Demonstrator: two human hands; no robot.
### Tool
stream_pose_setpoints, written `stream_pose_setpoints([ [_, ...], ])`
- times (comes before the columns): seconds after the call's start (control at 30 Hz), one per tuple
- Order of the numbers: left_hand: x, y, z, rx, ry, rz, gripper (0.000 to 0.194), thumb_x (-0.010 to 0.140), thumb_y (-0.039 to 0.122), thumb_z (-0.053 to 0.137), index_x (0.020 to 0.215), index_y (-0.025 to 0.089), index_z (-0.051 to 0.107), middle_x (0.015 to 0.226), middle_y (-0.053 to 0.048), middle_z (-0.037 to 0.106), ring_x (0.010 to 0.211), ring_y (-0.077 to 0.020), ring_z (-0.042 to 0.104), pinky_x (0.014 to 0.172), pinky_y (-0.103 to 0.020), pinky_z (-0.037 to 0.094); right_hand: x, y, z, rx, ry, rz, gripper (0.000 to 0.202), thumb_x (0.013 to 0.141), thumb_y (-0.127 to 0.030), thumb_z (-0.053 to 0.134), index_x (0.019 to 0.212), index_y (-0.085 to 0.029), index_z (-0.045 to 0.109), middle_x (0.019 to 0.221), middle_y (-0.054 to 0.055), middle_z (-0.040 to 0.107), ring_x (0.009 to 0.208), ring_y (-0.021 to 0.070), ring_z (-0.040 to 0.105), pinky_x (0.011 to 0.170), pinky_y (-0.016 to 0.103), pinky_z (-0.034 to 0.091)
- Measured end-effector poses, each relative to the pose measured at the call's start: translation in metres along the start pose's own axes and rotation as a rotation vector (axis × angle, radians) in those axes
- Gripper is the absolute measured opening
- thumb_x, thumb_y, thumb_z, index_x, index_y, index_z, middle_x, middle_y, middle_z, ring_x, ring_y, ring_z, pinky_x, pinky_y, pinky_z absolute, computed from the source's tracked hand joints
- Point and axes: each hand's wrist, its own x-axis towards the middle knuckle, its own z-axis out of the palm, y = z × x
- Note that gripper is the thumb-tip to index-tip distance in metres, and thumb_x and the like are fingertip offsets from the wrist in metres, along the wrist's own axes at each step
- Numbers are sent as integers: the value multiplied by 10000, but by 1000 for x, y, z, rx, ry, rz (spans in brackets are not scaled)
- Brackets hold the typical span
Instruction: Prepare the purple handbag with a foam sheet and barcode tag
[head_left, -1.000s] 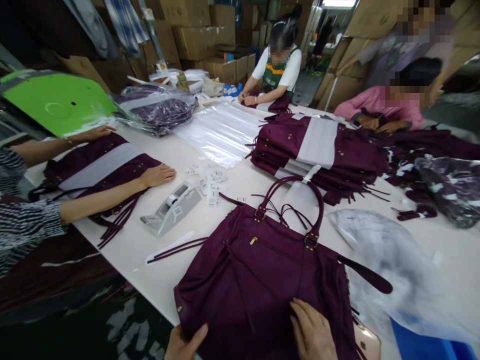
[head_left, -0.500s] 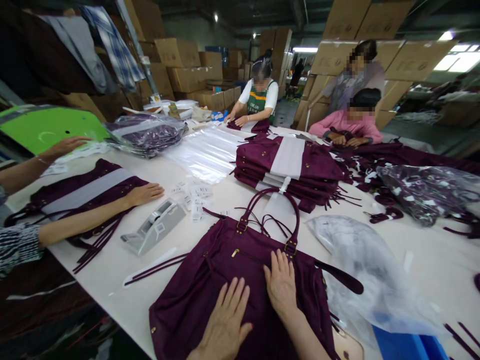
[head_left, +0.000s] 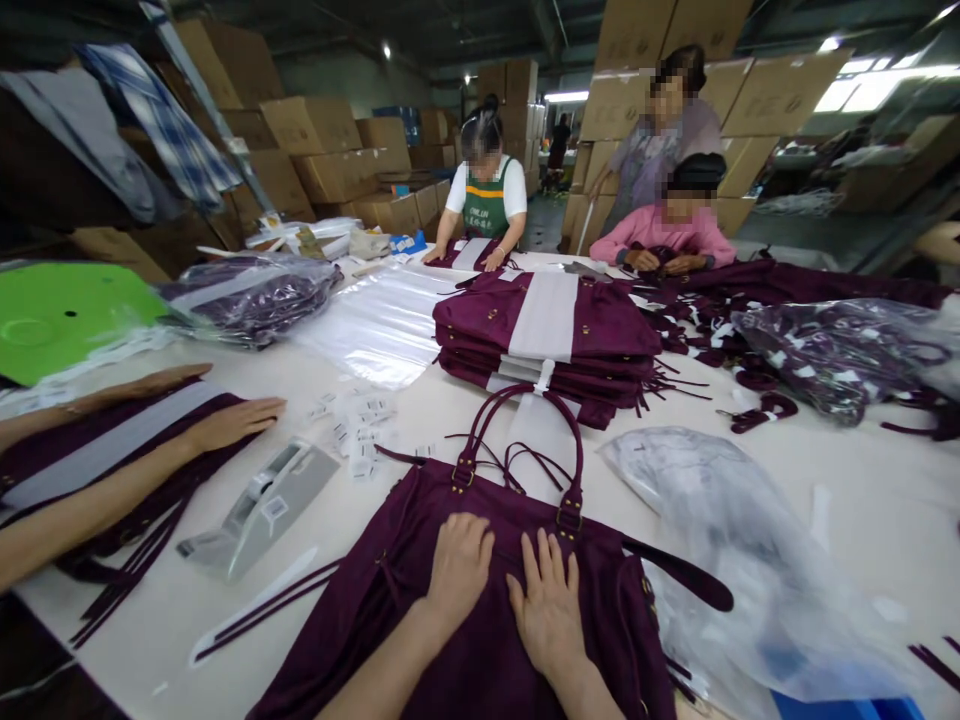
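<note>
A large dark purple handbag [head_left: 465, 655] lies flat on the table in front of me, its two looped handles [head_left: 579, 440] pointing away. My left hand [head_left: 459, 565] rests on the upper middle of the bag with its fingers bent down and together; their tips and whatever is under them are hidden. Beside it, my right hand [head_left: 549, 600] lies flat on the bag below the right handle base, fingers spread and holding nothing. A dark strap end [head_left: 686, 575] sticks out from the bag's right side.
A stack of purple bags [head_left: 544, 325] stands behind. Left are a tape dispenser [head_left: 259, 510], small labels [head_left: 360, 430] and a co-worker's hands [head_left: 236, 420] on another bag. Clear plastic bags [head_left: 720, 520] lie right. Other people sit or stand across the table.
My left hand has moved up the bag and its fingers have bent. My right hand stays flat in nearly the same place. The co-worker's far hand has come down onto the bag at left.
</note>
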Motion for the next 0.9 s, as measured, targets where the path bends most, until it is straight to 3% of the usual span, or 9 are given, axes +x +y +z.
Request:
stream_pose_setpoints([
  [0.13,86,25,3,40,-54,-221,315,834,326,419,902,95,621,962,-135,608,947,-258,509,828,-383,376,-3,3,5,-24,20,-8,554,871,-487,299,1321,-168,355,1387,130,317,1282,300,252,1032,519,161],
  [0.23,118,35,19,27,-69,-301,419,758,430,507,894,54,632,978,-193,604,974,-326,494,827,-454,348,-4,4,8,-46,42,-10,555,868,-495,305,1320,-177,357,1382,127,327,1268,298,285,1024,515,176],
  [0.33,130,39,34,-19,-99,-350,331,682,356,587,834,67,643,949,-194,615,971,-319,508,826,-441,334,-4,3,8,-50,69,3,545,860,-496,327,1304,-185,386,1372,122,349,1254,295,312,1019,510,183],
  [0.5,136,32,40,-205,-151,-376,128,660,119,505,737,97,604,878,-170,631,919,-285,556,817,-414,340,-4,-2,3,-31,118,42,493,847,-452,384,1262,-192,446,1350,100,392,1245,265,328,1030,477,178],
  [0.7,140,14,41,-711,-188,-295,102,644,136,519,734,166,484,673,-7,577,668,-138,553,639,-249,415,13,-6,-6,-4,136,88,387,862,-333,390,1182,-166,531,1259,97,505,1160,247,432,996,432,266],
  [0.9,143,16,49,-1147,-186,-284,119,745,301,434,735,182,426,502,80,387,457,-66,426,542,-207,437,38,-12,-6,-43,21,119,481,845,-362,412,1260,-121,446,1360,158,346,1267,311,279,1034,526,169],
])
